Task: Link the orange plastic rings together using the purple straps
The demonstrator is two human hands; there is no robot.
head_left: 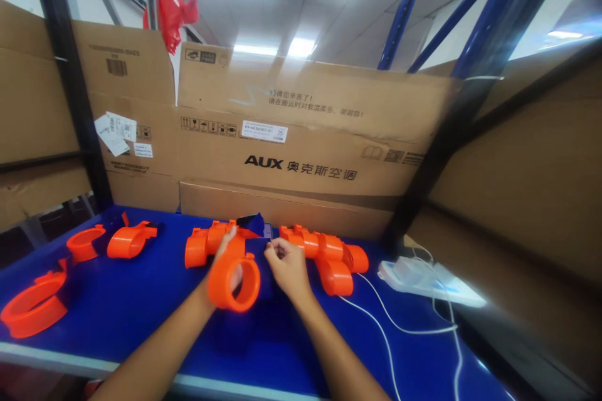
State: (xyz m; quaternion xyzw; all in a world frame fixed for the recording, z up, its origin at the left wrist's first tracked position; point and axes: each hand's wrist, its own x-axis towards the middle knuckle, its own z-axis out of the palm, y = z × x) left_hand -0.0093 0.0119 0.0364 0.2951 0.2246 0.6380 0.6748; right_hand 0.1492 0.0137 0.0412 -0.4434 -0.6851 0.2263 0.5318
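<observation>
My left hand (230, 252) is wrapped around an orange ring-shaped plastic piece (251, 288), whose round opening faces me. A dark blue flap (254, 224) stands up just beyond that hand; whether it belongs to the held piece I cannot tell. Close by on the right, my right hand (288, 265) is closed, thumb and index finger pinched together. Anything between those fingertips is too small to make out. Behind my left hand lie similar orange pieces (196, 248), partly hidden by it. More orange pieces (335, 272) are grouped to the right of my right hand.
Several orange rings (35, 308) lie along the left of the blue tabletop (155, 301). A white power strip (433, 282) and white cable (399, 329) occupy the right side. Cardboard panels (301, 200) wall the back, with dark metal posts (421, 182) at the corners.
</observation>
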